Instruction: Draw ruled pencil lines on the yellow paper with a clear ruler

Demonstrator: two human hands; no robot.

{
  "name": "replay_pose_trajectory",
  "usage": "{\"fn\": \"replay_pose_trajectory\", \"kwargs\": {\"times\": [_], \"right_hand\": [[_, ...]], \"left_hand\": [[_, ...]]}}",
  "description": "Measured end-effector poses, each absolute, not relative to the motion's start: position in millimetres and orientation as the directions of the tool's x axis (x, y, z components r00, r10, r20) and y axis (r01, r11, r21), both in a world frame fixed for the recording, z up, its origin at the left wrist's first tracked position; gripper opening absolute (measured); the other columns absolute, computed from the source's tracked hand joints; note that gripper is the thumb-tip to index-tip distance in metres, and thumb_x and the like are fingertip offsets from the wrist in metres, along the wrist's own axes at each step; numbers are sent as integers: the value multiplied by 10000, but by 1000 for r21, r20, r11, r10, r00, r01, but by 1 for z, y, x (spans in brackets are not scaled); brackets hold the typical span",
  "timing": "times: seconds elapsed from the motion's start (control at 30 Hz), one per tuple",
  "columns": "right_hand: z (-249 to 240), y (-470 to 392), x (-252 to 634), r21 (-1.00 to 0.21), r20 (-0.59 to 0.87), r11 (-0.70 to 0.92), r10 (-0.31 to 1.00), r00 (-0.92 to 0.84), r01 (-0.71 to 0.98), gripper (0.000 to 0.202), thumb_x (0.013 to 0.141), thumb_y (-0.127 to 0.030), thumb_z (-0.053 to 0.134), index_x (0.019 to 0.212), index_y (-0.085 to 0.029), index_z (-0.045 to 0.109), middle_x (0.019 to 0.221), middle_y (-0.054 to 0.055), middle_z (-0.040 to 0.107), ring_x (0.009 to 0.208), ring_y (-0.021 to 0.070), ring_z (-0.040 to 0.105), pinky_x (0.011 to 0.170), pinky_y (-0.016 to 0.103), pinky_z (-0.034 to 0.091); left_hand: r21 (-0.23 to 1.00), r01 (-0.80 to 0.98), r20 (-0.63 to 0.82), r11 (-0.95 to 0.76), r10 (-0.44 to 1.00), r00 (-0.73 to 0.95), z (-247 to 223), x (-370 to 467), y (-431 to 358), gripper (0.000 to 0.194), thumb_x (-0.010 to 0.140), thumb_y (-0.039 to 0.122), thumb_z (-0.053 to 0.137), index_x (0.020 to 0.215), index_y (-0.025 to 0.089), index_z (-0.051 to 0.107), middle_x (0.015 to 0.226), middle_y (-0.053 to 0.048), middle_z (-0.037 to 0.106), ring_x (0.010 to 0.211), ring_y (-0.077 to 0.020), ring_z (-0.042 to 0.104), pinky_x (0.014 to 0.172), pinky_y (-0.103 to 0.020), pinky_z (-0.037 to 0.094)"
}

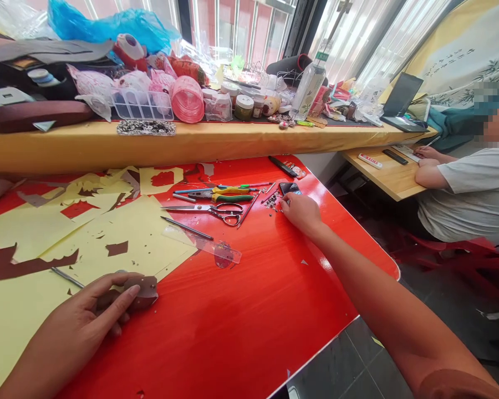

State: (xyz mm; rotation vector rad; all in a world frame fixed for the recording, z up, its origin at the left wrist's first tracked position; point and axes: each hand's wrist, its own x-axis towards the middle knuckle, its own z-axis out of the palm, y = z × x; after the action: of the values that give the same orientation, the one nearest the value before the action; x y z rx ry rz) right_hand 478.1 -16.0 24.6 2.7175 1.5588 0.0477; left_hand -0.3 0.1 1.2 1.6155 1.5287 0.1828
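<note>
My left grip (95, 310) pinches a brown piece (145, 292) between thumb and fingers, nearer to me than the scissors (203, 208) and to their left. The piece is thin, flat and matt, with a rounded, uneven edge and a small dot close to its free end. Its long axis runs roughly sideways, that free end pointing right, away from my palm; my fingers hide the rest. To the right of the scissors, my right grip (303, 213) hangs its curled fingertips together at a scatter of tiny dark beads (271, 200); I cannot tell whether they pinch one. The scissors are smooth, shiny metal, blades to the left and looped handles to the right, on the glossy red table (233, 332). Just beyond them lie pliers (233, 197) with yellow and green handles; on their near side, a clear, flat ruler (232, 252) slants. Left of the scissors spread smooth yellow sheets (149, 233), strewn with jagged brown scraps (117, 248).
</note>
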Motion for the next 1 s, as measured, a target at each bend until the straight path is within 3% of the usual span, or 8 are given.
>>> {"fn": "replay_pose_trajectory", "kwargs": {"times": [0.27,0.43,0.5,0.6,0.67,0.77,0.9,1.0], "right_hand": [[23,-12,480,-1,29,-499,866,499,866,281,1056,-315,591,1203,-209,805,1120,159,834,1055,323,775,842,338,516],[25,-14,480,-78,62,-480,873,485,874,277,1032,-286,596,1175,-174,805,1090,174,829,1002,335,772,782,344,501],[29,-20,471,-151,80,-439,888,454,886,274,1034,-296,595,1173,-168,793,1068,150,828,968,302,766,763,325,493],[35,-33,444,-302,104,-345,915,390,889,273,1036,-374,588,1098,-186,776,854,70,784,773,232,715,671,297,461],[38,-44,415,-556,145,-189,937,318,810,319,1005,-490,623,1009,-203,763,635,4,640,573,194,571,563,297,381],[39,-56,361,-754,112,-14,982,150,657,306,973,-516,649,952,-226,745,561,-38,505,515,163,442,527,293,314],[30,-55,291,-890,5,-4,1000,18,456,284,966,-507,631,918,-236,701,571,-53,454,521,154,397,522,286,284],[23,-46,256,-873,-17,-8,1000,-13,488,237,960,-454,630,903,-236,702,566,-63,419,529,151,379,525,280,255]], "left_hand": [[704,702,-419,108,861,289,3,-1,-1,741,826,889,576,1300,326,663,910,-13,838,639,-242,696,684,-362,608],[741,667,-321,70,910,261,9,10,-5,730,795,859,589,1193,262,721,741,-14,778,554,-221,643,602,-346,577],[780,623,-272,58,928,254,12,15,-9,689,786,822,615,1124,233,733,711,-23,761,520,-208,619,558,-332,551],[838,543,-247,56,926,286,12,19,-13,575,828,726,648,1078,214,730,705,-32,754,538,-199,629,531,-305,522],[857,511,-247,64,922,298,9,19,-14,521,851,682,659,1064,212,729,681,-24,737,522,-185,608,518,-293,506],[884,463,-232,69,923,306,4,17,-14,457,880,630,670,1053,211,730,677,-15,720,534,-171,606,520,-277,499],[915,398,-209,64,920,332,1,16,-13,400,893,570,690,1041,201,738,628,9,672,509,-152,578,505,-262,474],[941,335,-182,53,912,367,0,14,-12,367,889,544,701,1013,200,734,719,-14,724,543,-142,589,520,-259,480]]}}
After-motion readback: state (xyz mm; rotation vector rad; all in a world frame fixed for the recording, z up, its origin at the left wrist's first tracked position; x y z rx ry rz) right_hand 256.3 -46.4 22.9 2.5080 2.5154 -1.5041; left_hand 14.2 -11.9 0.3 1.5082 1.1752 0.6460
